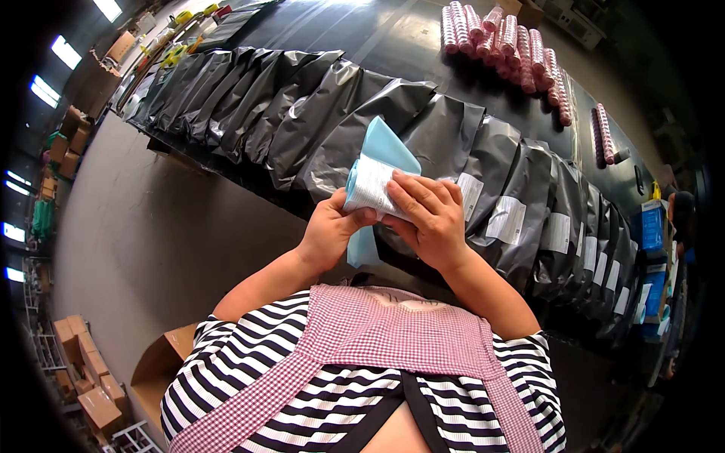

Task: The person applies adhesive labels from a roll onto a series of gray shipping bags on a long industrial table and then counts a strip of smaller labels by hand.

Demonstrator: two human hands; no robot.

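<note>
Between my hands is a roll of white printed labels [371,186] on light blue backing paper. A blue strip of the backing [387,148] sticks up above the roll, and another blue tail hangs below it. My left hand [332,226] grips the roll's left side, thumb in front. My right hand [432,219] lies over its right side, with fingers bent across the label face and thumb below. Just beyond the hands, black plastic bags [442,136] overlap in a long row along the table. Bags toward the right carry white labels [506,220]; those on the left show none.
The dark table [302,30] extends behind the bags. Pink-and-white wrapped rolls [513,49] are piled at its far right, with a separate one [604,134] nearby. Blue boxes [654,226] stand at the right edge. Cardboard boxes [98,408] are at lower left.
</note>
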